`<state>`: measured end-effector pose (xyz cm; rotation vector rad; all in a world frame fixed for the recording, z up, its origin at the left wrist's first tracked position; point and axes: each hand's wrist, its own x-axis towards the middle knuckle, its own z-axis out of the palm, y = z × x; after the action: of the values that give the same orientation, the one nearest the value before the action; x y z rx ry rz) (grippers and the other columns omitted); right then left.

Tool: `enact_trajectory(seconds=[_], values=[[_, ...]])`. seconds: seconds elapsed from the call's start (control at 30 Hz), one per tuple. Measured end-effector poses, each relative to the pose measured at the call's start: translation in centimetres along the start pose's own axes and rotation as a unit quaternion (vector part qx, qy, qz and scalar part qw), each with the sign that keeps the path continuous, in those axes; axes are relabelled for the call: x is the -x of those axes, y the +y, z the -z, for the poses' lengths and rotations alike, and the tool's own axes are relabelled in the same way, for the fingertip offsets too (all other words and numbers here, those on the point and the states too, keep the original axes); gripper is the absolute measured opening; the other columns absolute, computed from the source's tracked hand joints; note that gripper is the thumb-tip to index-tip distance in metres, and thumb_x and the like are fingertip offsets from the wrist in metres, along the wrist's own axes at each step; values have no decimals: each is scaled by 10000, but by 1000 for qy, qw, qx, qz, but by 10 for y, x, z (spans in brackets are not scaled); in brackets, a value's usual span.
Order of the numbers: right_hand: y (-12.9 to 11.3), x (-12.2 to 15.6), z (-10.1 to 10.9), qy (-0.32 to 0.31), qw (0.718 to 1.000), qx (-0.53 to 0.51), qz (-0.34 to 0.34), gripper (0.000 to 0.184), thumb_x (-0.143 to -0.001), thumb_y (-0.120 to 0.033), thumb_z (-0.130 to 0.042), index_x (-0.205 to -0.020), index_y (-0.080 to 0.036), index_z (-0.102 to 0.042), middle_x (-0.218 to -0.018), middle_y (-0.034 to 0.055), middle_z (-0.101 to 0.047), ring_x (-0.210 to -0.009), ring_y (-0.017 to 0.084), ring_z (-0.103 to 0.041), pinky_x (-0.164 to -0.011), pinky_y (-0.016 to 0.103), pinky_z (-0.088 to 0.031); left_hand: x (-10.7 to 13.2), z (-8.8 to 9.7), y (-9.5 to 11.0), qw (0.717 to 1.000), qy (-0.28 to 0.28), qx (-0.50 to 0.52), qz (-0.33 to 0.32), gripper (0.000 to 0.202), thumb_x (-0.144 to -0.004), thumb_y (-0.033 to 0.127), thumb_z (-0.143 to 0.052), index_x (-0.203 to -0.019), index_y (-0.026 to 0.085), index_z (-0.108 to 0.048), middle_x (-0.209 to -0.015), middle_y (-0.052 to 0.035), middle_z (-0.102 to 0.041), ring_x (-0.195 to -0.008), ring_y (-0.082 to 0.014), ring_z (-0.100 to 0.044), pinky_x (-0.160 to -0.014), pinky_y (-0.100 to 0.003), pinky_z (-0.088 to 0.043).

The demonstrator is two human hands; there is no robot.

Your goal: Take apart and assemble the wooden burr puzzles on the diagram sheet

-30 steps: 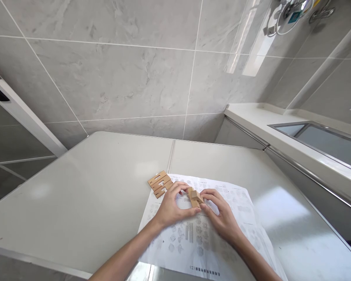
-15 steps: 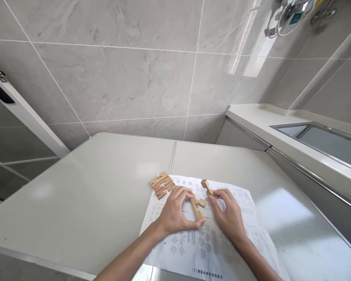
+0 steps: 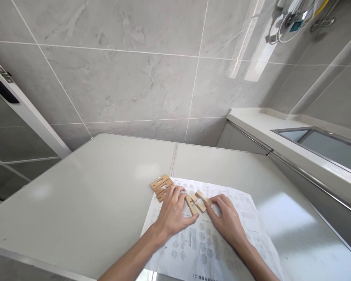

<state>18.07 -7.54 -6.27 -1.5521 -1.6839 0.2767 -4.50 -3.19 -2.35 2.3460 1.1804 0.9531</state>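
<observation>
My left hand (image 3: 174,212) grips a notched wooden puzzle piece (image 3: 191,205) by its ends, between thumb and fingers. Pinched at its near end by my right hand (image 3: 226,212) is a second notched wooden puzzle piece (image 3: 202,196), slanting up to the left. Between the two lie smaller wooden parts (image 3: 201,206), close against both pieces; whether they are joined cannot be made out. Behind my left hand are flat wooden pieces with cutouts and dark marks (image 3: 161,186), laid side by side and partly covered by my fingers.
Under my hands a creased paper sheet printed with small diagrams (image 3: 190,249) covers part of the white table (image 3: 105,187). A counter with a sunken basin (image 3: 324,136) stands at the right, a tiled wall behind, a door frame at the left.
My right hand has brought its piece down and left, nearer the piece in my left hand. The gap between the wooden pieces has narrowed. The view has shifted slightly.
</observation>
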Motion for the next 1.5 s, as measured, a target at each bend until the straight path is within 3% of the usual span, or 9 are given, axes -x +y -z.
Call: enact_trajectory(seconds=[0.27,0.43,0.67,0.8,1.03,1.5], values=[[-4,1,1,-42,998,-10,44,67,-1035,-289,-625,-1097,-269,-640,-1074,97,-686,-1007,335,-687,-887,531,-591,0,2,0,999,-43,17,-6,544,-839,376,-923,-1290,249,-647,-1256,-103,-709,-1262,-388,-590,-1051,-572,-548],[-10,1,4,-84,993,-28,75,197,-1003,-176,-604,-1172,-277,-614,-1138,89,-692,-1066,319,-687,-914,519,-610,-1,3,-1,997,-67,39,-7,560,-840,332,-938,-1313,270,-645,-1240,-71,-743,-1264,-371,-605,-1044,-542,-555],[-19,0,10,-113,988,-38,97,266,-958,-142,-630,-1187,-276,-607,-1122,82,-701,-1041,320,-686,-880,514,-624,0,2,-1,994,-90,64,-17,611,-864,198,-827,-1424,274,-595,-1336,-87,-727,-1295,-352,-625,-1115,-540,-535],[-20,0,11,-121,986,-42,107,296,-935,-138,-649,-1196,-276,-628,-1147,88,-704,-1069,327,-690,-904,520,-629,1,2,-2,991,-108,78,-20,647,-869,220,-845,-1457,281,-581,-1375,-93,-714,-1314,-349,-637,-1131,-533,-538],[-18,0,13,-124,984,-43,118,369,-930,-158,-668,-1279,-280,-682,-1178,104,-718,-1089,338,-705,-929,540,-645,2,2,-8,988,-124,94,-13,655,-938,400,-866,-1510,325,-556,-1460,-100,-684,-1388,-359,-620,-1160,-565,-524],[-15,3,11,-147,978,-48,142,539,-917,-57,-572,-1391,-290,-680,-1190,109,-691,-1075,320,-688,-906,517,-644,3,0,-6,986,-122,111,6,699,-879,344,-901,-1496,314,-575,-1415,-94,-696,-1328,-355,-660,-1112,-531,-570]])
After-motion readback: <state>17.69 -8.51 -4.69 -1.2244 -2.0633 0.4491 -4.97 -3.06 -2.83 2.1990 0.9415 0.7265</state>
